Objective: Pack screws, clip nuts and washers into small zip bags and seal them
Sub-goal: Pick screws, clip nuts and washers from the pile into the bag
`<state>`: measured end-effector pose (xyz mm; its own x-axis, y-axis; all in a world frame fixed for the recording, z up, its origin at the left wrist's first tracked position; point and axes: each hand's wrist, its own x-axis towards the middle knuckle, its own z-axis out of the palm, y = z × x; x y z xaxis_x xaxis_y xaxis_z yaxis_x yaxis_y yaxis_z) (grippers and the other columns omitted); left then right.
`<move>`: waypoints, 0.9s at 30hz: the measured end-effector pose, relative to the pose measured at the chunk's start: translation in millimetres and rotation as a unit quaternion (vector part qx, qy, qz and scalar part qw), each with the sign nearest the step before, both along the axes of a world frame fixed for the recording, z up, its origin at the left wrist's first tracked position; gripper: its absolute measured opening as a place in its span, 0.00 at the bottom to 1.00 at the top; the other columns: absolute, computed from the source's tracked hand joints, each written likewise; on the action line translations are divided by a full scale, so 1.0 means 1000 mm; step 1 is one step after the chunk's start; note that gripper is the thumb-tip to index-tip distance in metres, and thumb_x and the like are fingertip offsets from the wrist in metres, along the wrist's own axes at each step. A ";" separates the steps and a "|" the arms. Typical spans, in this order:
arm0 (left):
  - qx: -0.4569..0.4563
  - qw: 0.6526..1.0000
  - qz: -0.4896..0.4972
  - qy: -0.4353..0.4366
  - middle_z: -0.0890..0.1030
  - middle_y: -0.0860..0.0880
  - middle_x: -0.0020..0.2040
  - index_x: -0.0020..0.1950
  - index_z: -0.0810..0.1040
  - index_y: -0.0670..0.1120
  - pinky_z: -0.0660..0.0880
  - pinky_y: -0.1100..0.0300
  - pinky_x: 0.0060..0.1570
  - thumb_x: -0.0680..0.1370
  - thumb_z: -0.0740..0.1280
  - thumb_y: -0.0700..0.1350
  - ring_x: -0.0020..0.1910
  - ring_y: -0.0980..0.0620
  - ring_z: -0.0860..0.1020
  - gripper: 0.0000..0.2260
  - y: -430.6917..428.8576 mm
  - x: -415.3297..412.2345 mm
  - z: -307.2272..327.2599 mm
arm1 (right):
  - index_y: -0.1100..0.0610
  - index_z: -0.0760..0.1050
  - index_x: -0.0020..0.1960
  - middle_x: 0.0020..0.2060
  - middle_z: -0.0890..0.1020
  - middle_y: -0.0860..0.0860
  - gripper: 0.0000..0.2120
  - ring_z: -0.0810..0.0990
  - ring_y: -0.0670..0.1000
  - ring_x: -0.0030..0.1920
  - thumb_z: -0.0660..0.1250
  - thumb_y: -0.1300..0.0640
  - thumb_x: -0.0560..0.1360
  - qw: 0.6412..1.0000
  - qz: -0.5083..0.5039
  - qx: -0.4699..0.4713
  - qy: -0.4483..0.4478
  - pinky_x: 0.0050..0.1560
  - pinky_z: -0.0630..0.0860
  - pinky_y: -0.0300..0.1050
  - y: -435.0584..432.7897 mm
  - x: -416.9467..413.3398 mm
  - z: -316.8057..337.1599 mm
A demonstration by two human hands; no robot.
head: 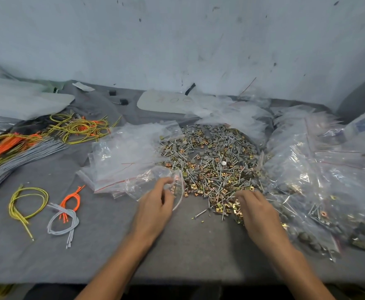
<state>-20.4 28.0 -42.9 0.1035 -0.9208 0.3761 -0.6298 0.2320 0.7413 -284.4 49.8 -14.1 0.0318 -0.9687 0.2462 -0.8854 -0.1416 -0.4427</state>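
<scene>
A small zip bag is pinched by the curled left hand. The hardware pile is touched by the right hand, and whether it grasps anything cannot be told.

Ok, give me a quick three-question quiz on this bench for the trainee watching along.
1. True or false: the left hand holds a zip bag.
2. Where do the filled bags lie from the pile of hardware? A) to its left B) to its right C) behind it, by the wall
3. Fill in: the right hand reaches into the pile's ___ edge.
Key: 1 true; 2 B; 3 near.
</scene>
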 end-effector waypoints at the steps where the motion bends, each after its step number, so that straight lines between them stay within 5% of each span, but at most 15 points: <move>1: -0.003 1.000 0.005 0.002 0.73 0.54 0.29 0.60 0.75 0.57 0.70 0.53 0.34 0.81 0.63 0.44 0.30 0.58 0.71 0.11 0.000 0.000 0.000 | 0.54 0.78 0.60 0.52 0.77 0.47 0.12 0.76 0.51 0.50 0.58 0.53 0.84 1.000 -0.005 0.008 -0.017 0.50 0.71 0.47 -0.003 0.001 0.000; 5: -0.003 1.000 0.018 0.004 0.73 0.57 0.30 0.61 0.77 0.56 0.70 0.55 0.34 0.81 0.64 0.43 0.31 0.60 0.71 0.11 -0.001 -0.001 0.000 | 0.51 0.73 0.47 0.42 0.77 0.46 0.08 0.75 0.49 0.43 0.59 0.52 0.84 0.992 -0.002 0.045 -0.119 0.41 0.68 0.40 -0.017 0.006 0.001; 7: 0.010 1.000 0.017 0.009 0.74 0.55 0.31 0.61 0.76 0.57 0.73 0.53 0.37 0.82 0.63 0.44 0.32 0.58 0.72 0.11 -0.003 0.000 0.000 | 0.51 0.72 0.48 0.40 0.78 0.48 0.07 0.75 0.48 0.40 0.60 0.53 0.84 0.988 0.006 0.046 -0.149 0.37 0.67 0.35 -0.024 0.009 0.002; 12: 0.026 0.999 0.017 0.026 0.75 0.55 0.31 0.60 0.75 0.59 0.71 0.56 0.35 0.81 0.62 0.46 0.31 0.57 0.73 0.11 -0.014 0.000 -0.003 | 0.50 0.69 0.49 0.37 0.79 0.52 0.08 0.73 0.49 0.32 0.56 0.51 0.85 0.985 0.020 0.038 -0.167 0.33 0.68 0.47 -0.039 0.021 0.007; 16: 0.026 0.999 0.013 0.022 0.76 0.58 0.32 0.62 0.75 0.59 0.69 0.57 0.34 0.82 0.62 0.47 0.31 0.58 0.73 0.11 -0.025 -0.001 -0.003 | 0.50 0.70 0.48 0.34 0.75 0.48 0.08 0.69 0.44 0.31 0.58 0.52 0.85 0.979 0.009 0.010 -0.203 0.32 0.65 0.40 -0.047 0.031 0.006; 22: 0.005 0.999 0.017 0.028 0.78 0.58 0.34 0.63 0.75 0.58 0.70 0.58 0.36 0.82 0.60 0.51 0.35 0.62 0.75 0.11 -0.032 -0.002 -0.003 | 0.51 0.77 0.51 0.35 0.80 0.46 0.04 0.78 0.46 0.36 0.64 0.57 0.82 0.899 0.024 0.074 -0.431 0.41 0.77 0.52 -0.039 0.072 -0.006; 27: 0.005 1.000 -0.012 0.016 0.83 0.56 0.45 0.64 0.75 0.57 0.77 0.55 0.45 0.80 0.58 0.52 0.44 0.54 0.81 0.14 -0.025 -0.002 -0.004 | 0.47 0.78 0.52 0.44 0.84 0.45 0.11 0.83 0.44 0.46 0.68 0.63 0.78 0.891 0.073 0.084 -0.441 0.52 0.82 0.53 -0.041 0.102 -0.010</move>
